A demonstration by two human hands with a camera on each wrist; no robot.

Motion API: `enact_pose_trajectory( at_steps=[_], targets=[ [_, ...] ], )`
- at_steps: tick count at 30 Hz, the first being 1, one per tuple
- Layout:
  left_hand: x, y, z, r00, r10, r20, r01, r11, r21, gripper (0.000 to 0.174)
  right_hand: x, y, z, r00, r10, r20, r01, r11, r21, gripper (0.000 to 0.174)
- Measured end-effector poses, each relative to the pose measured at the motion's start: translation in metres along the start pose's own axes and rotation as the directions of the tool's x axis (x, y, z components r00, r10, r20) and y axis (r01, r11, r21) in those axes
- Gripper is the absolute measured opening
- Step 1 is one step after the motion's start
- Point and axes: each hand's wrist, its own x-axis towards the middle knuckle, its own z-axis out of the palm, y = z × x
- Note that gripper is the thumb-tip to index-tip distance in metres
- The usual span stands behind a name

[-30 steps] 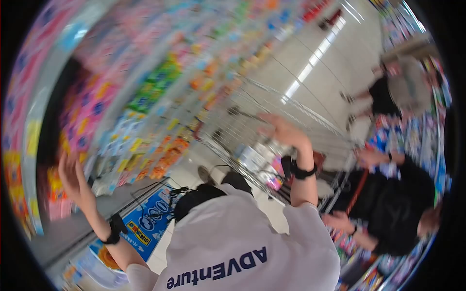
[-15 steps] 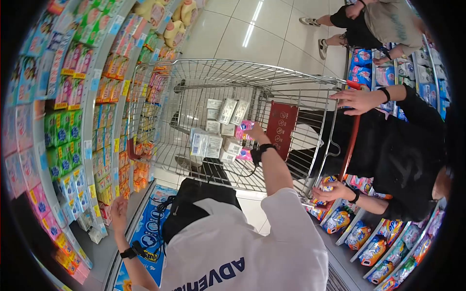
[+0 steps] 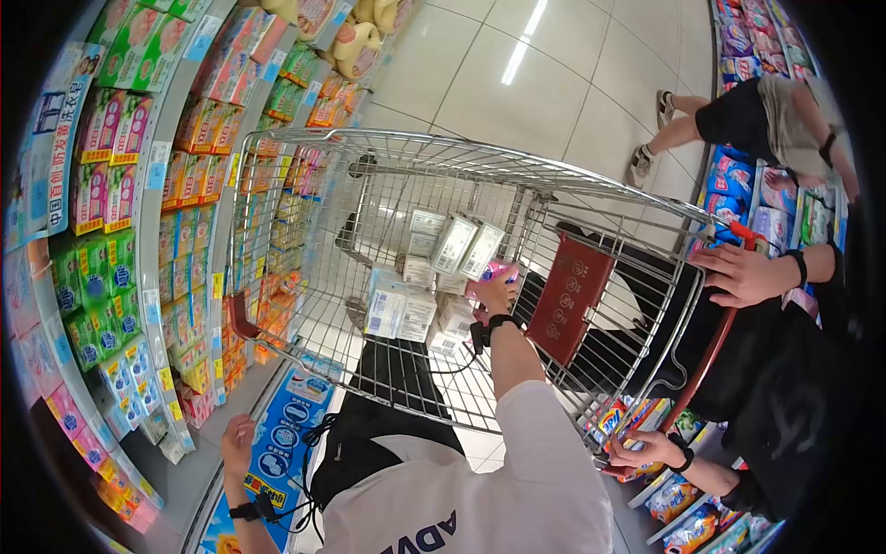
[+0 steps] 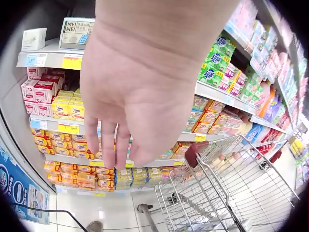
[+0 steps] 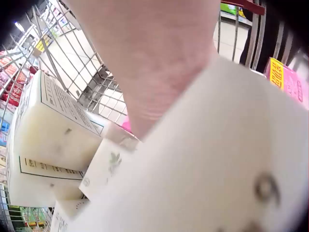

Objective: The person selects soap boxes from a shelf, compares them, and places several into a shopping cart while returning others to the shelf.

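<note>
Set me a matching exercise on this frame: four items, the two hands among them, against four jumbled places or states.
1. Left hand
2. Right hand
3. Green packs
4. White boxes

A. Grouped inside the cart
B. Outside the cart, holding nothing
C. On the shelves
D. Inside the cart, at a pink pack

Right pairs: 1-B, 2-D, 3-C, 4-A
</note>
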Motion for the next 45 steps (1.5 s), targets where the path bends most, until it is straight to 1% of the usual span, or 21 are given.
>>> enact_pose_trajectory(
  at_steps=[1, 3, 4, 9, 15, 17, 19, 21, 24, 26, 28, 29, 31, 32, 33, 35, 36, 38, 41, 43, 45],
  targets=[
    [0.0, 0.001, 0.002, 1.0, 0.016, 0.008, -0.016, 1.0, -0.013, 0.024, -0.001, -0.001, 0.005, 1.0, -0.007, 0.004, 0.007, 1.0, -0.004, 0.141],
    [0.003, 0.005, 0.005, 0.999, 0.028, 0.019, -0.028, 1.0, -0.007, 0.024, -0.009, -0.006, 0.012, 0.978, 0.007, -0.207, -0.017, 0.999, -0.046, 0.131],
    [0.006, 0.008, 0.005, 0.998, 0.047, 0.033, -0.047, 0.999, 0.001, 0.024, -0.019, -0.007, 0.009, 0.972, -0.02, -0.235, 0.011, 0.999, -0.041, 0.129],
    [0.0, 0.018, 0.005, 0.999, 0.036, 0.024, -0.035, 0.999, -0.03, 0.024, -0.023, -0.01, -0.017, 0.993, -0.009, -0.116, -0.001, 0.996, -0.084, 0.122],
    [0.009, 0.033, 0.003, 0.993, 0.118, 0.03, -0.115, 0.99, -0.08, 0.025, -0.031, 0.012, -0.072, 0.996, -0.075, 0.037, 0.059, 0.945, 0.322, 0.135],
    [0.012, 0.052, 0.001, 0.987, 0.158, 0.019, -0.155, 0.983, -0.101, 0.025, -0.061, 0.01, -0.106, 0.992, -0.11, 0.058, 0.09, 0.955, 0.282, 0.133],
    [0.013, 0.073, -0.003, 0.966, 0.256, -0.026, -0.256, 0.95, -0.179, 0.027, -0.107, 0.013, -0.136, 0.899, -0.388, 0.206, 0.119, 0.667, 0.736, 0.123],
    [0.012, 0.108, -0.009, 0.948, 0.319, -0.008, -0.315, 0.932, -0.18, 0.029, -0.175, 0.004, -0.18, 0.889, -0.404, 0.213, 0.103, 0.631, 0.769, 0.112],
    [-0.005, 0.179, -0.013, 0.921, 0.384, 0.073, -0.355, 0.9, -0.253, 0.04, -0.228, 0.008, -0.2, 0.778, -0.543, 0.316, 0.081, 0.585, 0.807, 0.105],
    [-0.01, 0.212, -0.013, 0.823, 0.525, 0.215, -0.454, 0.837, -0.306, 0.054, -0.27, -0.003, -0.202, 0.538, -0.795, 0.279, 0.097, 0.387, 0.917, 0.1],
    [-0.022, 0.239, -0.006, 0.728, 0.583, 0.36, -0.384, 0.782, -0.491, 0.071, -0.338, -0.028, -0.21, 0.416, -0.854, 0.313, 0.078, 0.377, 0.923, 0.102],
    [-0.035, 0.259, -0.011, 0.716, 0.552, 0.428, -0.331, 0.808, -0.488, 0.084, -0.367, -0.04, -0.208, 0.358, -0.868, 0.345, 0.073, 0.394, 0.916, 0.105],
    [-0.057, 0.274, -0.017, 0.682, 0.626, 0.379, -0.377, 0.744, -0.551, 0.095, -0.43, -0.066, -0.196, 0.207, -0.9, 0.384, 0.087, 0.408, 0.909, 0.111],
    [-0.066, 0.273, -0.027, 0.719, 0.618, 0.319, -0.39, 0.738, -0.55, 0.095, -0.455, -0.079, -0.184, 0.139, -0.921, 0.365, 0.186, 0.386, 0.904, 0.114],
    [-0.075, 0.271, -0.036, 0.712, 0.666, 0.225, -0.456, 0.681, -0.572, 0.096, -0.483, -0.09, -0.175, 0.086, -0.936, 0.342, 0.407, 0.346, 0.845, 0.114],
    [-0.089, 0.256, -0.06, 0.706, 0.701, 0.096, -0.53, 0.615, -0.584, 0.097, -0.526, -0.103, -0.148, -0.089, -0.967, 0.239, 0.589, 0.142, 0.796, 0.113],
    [-0.096, 0.245, -0.074, 0.755, 0.655, 0.02, -0.486, 0.579, -0.654, 0.094, -0.538, -0.107, -0.131, -0.121, -0.959, 0.256, 0.593, 0.137, 0.793, 0.113],
    [-0.11, 0.221, -0.098, 0.824, 0.56, -0.085, -0.438, 0.535, -0.722, 0.078, -0.552, -0.119, -0.095, -0.259, -0.944, 0.203, 0.703, -0.04, 0.71, 0.113],
    [-0.135, 0.19, -0.129, 0.855, 0.488, -0.174, -0.41, 0.432, -0.803, 0.073, -0.586, -0.134, -0.066, -0.395, -0.886, 0.243, 0.613, -0.056, 0.788, 0.112],
    [-0.138, 0.158, -0.133, 0.859, 0.431, -0.278, -0.462, 0.415, -0.784, 0.066, -0.611, -0.139, -0.056, -0.421, -0.859, 0.291, 0.66, -0.07, 0.748, 0.106],
    [-0.145, 0.132, -0.141, 0.892, 0.311, -0.327, -0.442, 0.453, -0.774, 0.059, -0.633, -0.147, -0.048, -0.417, -0.824, 0.384, 0.568, 0.093, 0.818, 0.099]
  ],
)
